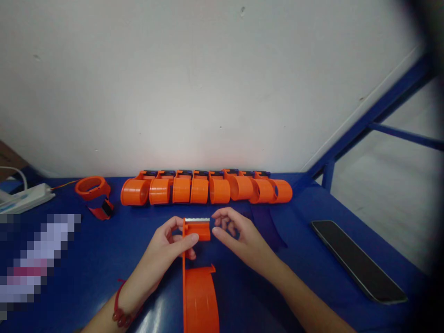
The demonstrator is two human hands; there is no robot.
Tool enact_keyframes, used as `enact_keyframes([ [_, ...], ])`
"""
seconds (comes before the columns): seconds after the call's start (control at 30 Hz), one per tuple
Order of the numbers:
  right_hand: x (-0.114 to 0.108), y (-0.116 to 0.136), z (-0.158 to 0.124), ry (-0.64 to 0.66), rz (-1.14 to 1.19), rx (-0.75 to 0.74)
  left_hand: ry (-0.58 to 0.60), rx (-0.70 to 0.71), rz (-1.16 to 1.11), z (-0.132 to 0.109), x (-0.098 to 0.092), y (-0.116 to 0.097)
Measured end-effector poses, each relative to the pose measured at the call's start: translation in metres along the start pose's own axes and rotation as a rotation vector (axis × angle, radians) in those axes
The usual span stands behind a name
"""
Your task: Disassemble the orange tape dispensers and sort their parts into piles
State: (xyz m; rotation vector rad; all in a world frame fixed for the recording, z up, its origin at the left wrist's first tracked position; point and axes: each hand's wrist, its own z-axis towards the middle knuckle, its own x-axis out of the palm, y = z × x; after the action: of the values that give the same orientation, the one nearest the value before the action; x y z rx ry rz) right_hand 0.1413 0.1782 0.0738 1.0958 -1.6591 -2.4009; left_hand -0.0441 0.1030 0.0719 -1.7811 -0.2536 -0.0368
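My left hand [163, 247] grips the top of an orange plastic tape dispenser [200, 296], with the thumb across its front and the fingers behind. The dispenser lies on the blue table [104, 245], its serrated metal cutter [197, 220] at the far end and its round reel housing toward me. My right hand [239, 233] hangs open just beyond the cutter end, its fingertips close to the dispenser and apparently not touching it. Farther off stands a row of several orange tape dispensers [204, 189].
A partly assembled orange dispenser piece [93, 194] lies left of the row, next to a white power strip [24, 199]. A black phone [357, 261] lies at the right. A blurred patch [34, 263] covers the lower left. A white wall and blue metal frame [367, 120] border the table.
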Motion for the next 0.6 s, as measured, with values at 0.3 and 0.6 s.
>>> enact_keyframes([
  [0.3,0.013,-0.003,0.001,0.129,0.102,-0.133,0.05,-0.067,0.014,-0.005,-0.001,0.01],
  [0.6,0.016,-0.003,-0.002,0.171,0.36,0.07,0.012,-0.05,-0.047,-0.004,0.004,0.014],
])
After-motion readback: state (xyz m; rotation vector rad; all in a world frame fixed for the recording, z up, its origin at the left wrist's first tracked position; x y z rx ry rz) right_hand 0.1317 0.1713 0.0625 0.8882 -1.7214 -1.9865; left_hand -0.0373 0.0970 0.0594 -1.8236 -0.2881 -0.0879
